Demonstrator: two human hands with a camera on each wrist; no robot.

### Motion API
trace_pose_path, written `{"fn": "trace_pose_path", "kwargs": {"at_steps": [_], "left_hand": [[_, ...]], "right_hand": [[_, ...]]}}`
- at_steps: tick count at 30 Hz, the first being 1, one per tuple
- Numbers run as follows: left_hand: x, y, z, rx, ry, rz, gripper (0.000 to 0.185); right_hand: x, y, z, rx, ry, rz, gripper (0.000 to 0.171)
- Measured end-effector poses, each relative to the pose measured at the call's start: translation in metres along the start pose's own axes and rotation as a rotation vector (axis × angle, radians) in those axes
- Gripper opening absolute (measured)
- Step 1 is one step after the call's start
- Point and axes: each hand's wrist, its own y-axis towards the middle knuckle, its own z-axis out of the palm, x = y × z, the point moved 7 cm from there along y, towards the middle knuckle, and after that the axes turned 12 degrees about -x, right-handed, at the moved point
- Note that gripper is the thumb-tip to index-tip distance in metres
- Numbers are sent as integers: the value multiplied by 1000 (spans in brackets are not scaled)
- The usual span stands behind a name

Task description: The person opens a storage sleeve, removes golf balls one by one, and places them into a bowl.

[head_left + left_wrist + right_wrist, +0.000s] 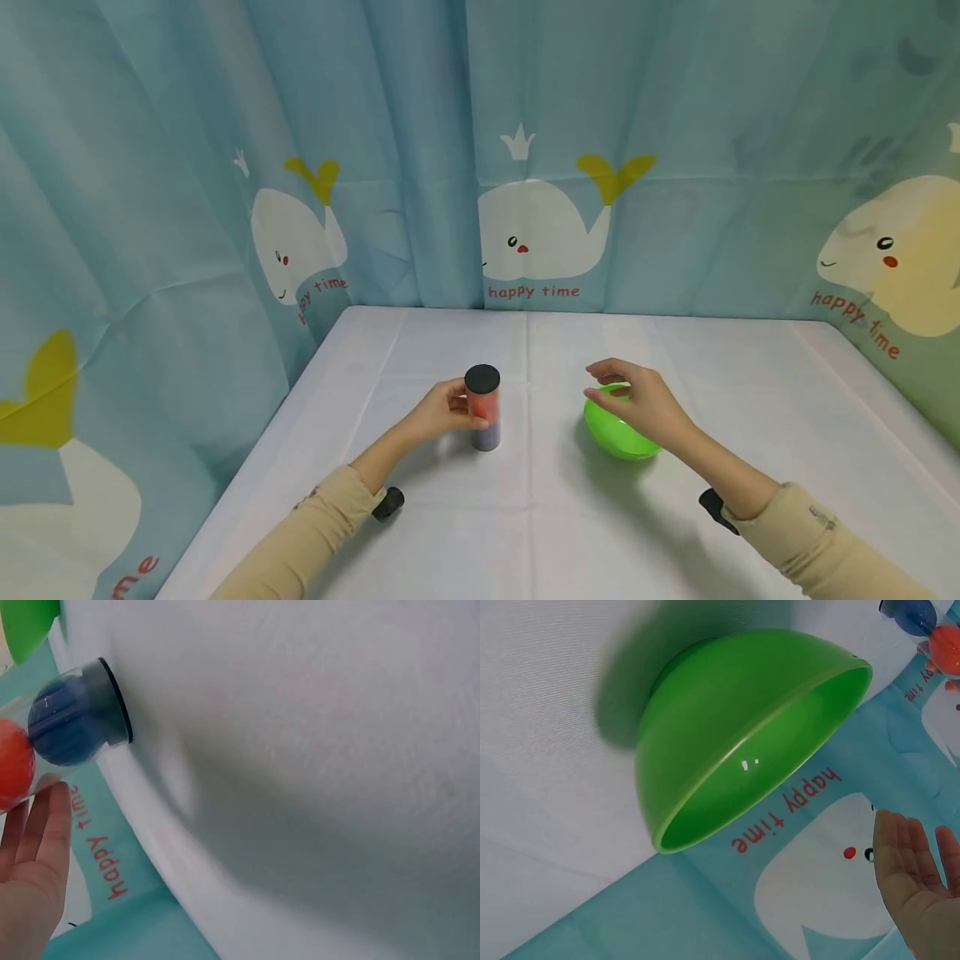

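Observation:
A clear cylindrical tube point(486, 438) with a black lid point(482, 379) stands upright on the white table, left of the middle. My left hand point(437, 412) grips it from the left, thumb across the front. Inside, the left wrist view shows an orange-red ball point(13, 765) and, nearer the tube's base, a dark blue ball point(66, 724). On the right is a bright green bowl point(609, 433), its mouth upward. My right hand point(647, 403) hovers over it with fingers and thumb spread apart, holding nothing. In the right wrist view no balls show inside the bowl's visible part.
A white cloth with fold creases covers the table point(420, 350). Light blue curtains point(420, 125) printed with white whales hang along the back and both sides. Black wrist straps point(388, 504) show by the beige sleeves point(307, 533).

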Motion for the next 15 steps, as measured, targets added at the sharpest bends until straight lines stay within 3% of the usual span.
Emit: {"fn": "trace_pose_path", "kwargs": {"at_steps": [15], "left_hand": [[-20,2,4,-16,158,63,51]], "right_hand": [[11,5,6,19,0,-24,31]]}}
